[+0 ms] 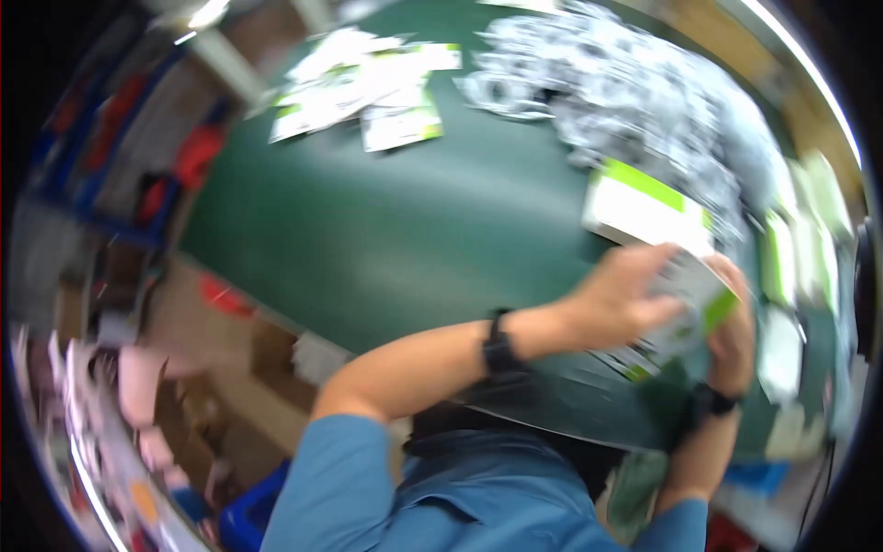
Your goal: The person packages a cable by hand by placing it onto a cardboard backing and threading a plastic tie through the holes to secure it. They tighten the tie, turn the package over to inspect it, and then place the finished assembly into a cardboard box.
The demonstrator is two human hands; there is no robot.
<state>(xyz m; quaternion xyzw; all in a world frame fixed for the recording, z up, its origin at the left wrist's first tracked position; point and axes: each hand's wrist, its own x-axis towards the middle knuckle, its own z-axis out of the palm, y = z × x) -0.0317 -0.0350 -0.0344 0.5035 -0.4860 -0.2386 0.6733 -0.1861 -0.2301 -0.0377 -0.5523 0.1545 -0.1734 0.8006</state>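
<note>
Both hands are on a small white carton with a green edge (696, 287), over the right part of the green table; motion blurs it. My left hand (614, 296) closes on its left side, thumb across the printed face. My right hand (732, 317) wraps round its right side, fingers partly hidden behind it. Just beyond my hands, another white carton with a green band (647, 204) lies on the table. Under the held carton, a printed patch with green (635, 361) shows, too blurred to tell whether it is part of the same carton.
A large heap of coiled pale cables in clear bags (625, 83) covers the table's far right. Flat white-and-green packets (368, 83) lie spread at its far left. White-and-green cartons (800, 239) stand along the right edge. Blue-framed shelving (101, 198) is off to the left.
</note>
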